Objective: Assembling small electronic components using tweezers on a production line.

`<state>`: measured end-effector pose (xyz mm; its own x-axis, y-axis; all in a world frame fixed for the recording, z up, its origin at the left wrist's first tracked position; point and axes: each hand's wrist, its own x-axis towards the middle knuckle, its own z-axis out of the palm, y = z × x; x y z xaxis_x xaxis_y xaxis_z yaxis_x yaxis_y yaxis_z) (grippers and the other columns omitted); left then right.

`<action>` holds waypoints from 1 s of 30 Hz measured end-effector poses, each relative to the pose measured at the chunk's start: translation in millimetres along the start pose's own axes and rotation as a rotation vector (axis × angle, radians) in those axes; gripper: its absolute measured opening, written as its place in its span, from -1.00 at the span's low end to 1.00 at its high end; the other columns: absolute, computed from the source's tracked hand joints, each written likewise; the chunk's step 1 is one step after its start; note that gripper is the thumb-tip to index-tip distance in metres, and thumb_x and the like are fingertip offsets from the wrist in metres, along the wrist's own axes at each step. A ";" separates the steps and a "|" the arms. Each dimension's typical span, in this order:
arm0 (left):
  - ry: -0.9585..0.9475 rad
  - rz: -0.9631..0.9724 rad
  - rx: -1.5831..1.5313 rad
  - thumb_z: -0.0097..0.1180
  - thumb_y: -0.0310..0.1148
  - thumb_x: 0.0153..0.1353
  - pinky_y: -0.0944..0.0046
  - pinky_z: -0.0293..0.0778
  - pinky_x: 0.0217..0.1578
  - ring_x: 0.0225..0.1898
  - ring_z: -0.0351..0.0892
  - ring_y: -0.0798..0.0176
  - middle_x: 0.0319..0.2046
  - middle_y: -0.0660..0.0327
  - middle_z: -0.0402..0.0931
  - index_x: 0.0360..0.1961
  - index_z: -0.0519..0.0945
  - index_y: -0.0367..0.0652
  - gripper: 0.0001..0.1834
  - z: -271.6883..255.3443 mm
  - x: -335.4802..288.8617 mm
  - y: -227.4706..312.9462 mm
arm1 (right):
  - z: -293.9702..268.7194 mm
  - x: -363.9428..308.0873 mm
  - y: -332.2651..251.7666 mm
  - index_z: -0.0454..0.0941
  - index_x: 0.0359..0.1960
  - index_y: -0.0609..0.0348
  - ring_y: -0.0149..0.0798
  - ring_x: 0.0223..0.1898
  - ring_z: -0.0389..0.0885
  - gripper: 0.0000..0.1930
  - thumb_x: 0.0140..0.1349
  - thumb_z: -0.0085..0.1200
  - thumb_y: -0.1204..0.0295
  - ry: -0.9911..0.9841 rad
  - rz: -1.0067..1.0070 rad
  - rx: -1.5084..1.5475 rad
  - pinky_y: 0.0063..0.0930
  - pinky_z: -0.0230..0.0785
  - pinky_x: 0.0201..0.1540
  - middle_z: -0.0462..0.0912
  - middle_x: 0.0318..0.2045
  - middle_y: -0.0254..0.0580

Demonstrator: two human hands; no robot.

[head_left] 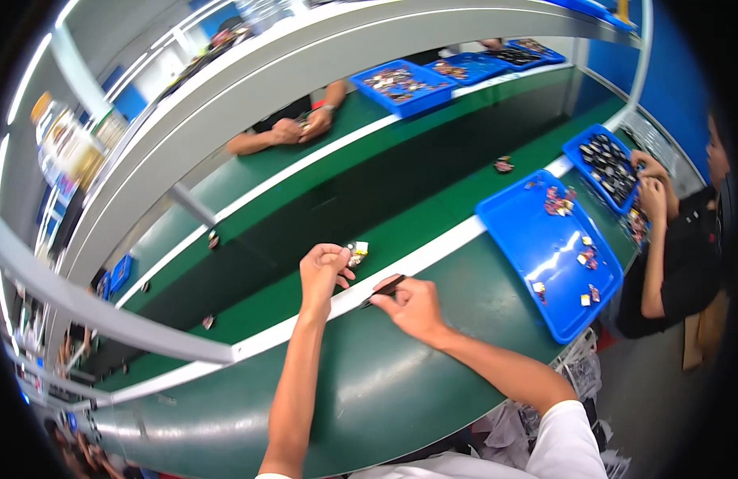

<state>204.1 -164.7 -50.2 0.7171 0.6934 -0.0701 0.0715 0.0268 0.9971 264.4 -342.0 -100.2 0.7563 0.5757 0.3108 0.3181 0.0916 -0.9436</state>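
Observation:
My left hand (323, 271) is over the near edge of the green conveyor belt. Its thumb and fingers pinch a small assembly (357, 251) with a yellow-and-white face and wire-like bits. To the right and nearer to me, my right hand (415, 310) is closed round a slim black tool (390, 285), perhaps tweezers. The tool stays apart from the assembly. Right of my hands lies a blue tray (503, 214) with several small assemblies (588, 254) of reddish wires and yellow-white pieces.
A person (664, 231) on the right handles parts above another blue tray (576, 148) of black pieces. Across the belt, a co-worker's hands (303, 128) work beside filled blue trays (361, 77). Loose parts (504, 164) ride the belt. A grey frame (161, 323) crosses the left.

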 end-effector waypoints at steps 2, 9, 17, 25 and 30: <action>0.051 0.019 -0.053 0.28 -0.44 0.25 0.42 0.41 -0.64 -0.56 0.61 0.34 -0.45 0.13 0.66 -0.17 0.58 -0.37 -0.78 -16.4 -28.4 -8.5 | -1.9 -0.5 0.1 0.75 -0.30 0.14 -0.58 -0.69 0.21 -0.84 0.07 0.42 0.45 0.019 -0.014 0.031 -0.54 0.11 -0.62 0.53 -0.71 -0.41; 0.111 -0.008 -0.217 0.23 -0.44 0.33 0.43 0.46 -0.61 -0.51 0.65 0.32 -0.35 0.06 0.68 -0.03 0.61 -0.44 -0.72 -12.9 -81.9 -23.8 | -10.1 3.9 -4.7 0.72 -0.31 0.23 -0.71 -0.65 0.22 -0.87 0.08 0.38 0.62 0.028 0.026 0.029 -0.68 0.05 -0.60 0.58 -0.60 -0.52; 0.080 0.034 -0.212 0.17 -0.49 0.36 0.40 0.57 -0.59 -0.52 0.68 0.28 -0.40 0.02 0.67 -0.04 0.65 -0.43 -0.77 -12.2 -85.3 -45.1 | -24.0 15.9 -18.6 0.60 -0.16 0.34 -0.67 -0.60 0.36 -0.80 0.20 0.31 0.64 0.058 0.115 0.192 -0.69 0.09 -0.64 0.66 -0.42 -0.30; 0.130 0.016 -0.202 0.17 -0.50 0.35 0.42 0.51 -0.61 -0.56 0.62 0.37 -0.45 0.09 0.67 -0.08 0.67 -0.42 -0.79 -5.7 -88.8 -42.6 | -28.4 9.9 -32.8 0.61 -0.22 0.31 -0.66 -0.69 0.31 -0.84 0.19 0.32 0.61 -0.061 0.157 0.195 -0.70 0.02 -0.69 0.61 -0.53 -0.35; 0.133 0.076 -0.157 0.18 -0.50 0.35 0.42 0.51 -0.61 -0.57 0.63 0.37 -0.48 0.10 0.66 -0.08 0.67 -0.41 -0.79 -2.5 -87.6 -45.7 | -16.2 -1.8 -31.1 0.62 -0.25 0.30 -0.68 -0.63 0.34 -0.85 0.18 0.33 0.64 -0.117 0.037 0.050 -0.75 0.12 -0.57 0.66 -0.50 -0.35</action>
<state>136.3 -224.8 -89.6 0.6182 0.7860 -0.0001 -0.0957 0.0754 0.9925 262.3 -359.1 -69.5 0.6939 0.6701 0.2634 0.2605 0.1074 -0.9595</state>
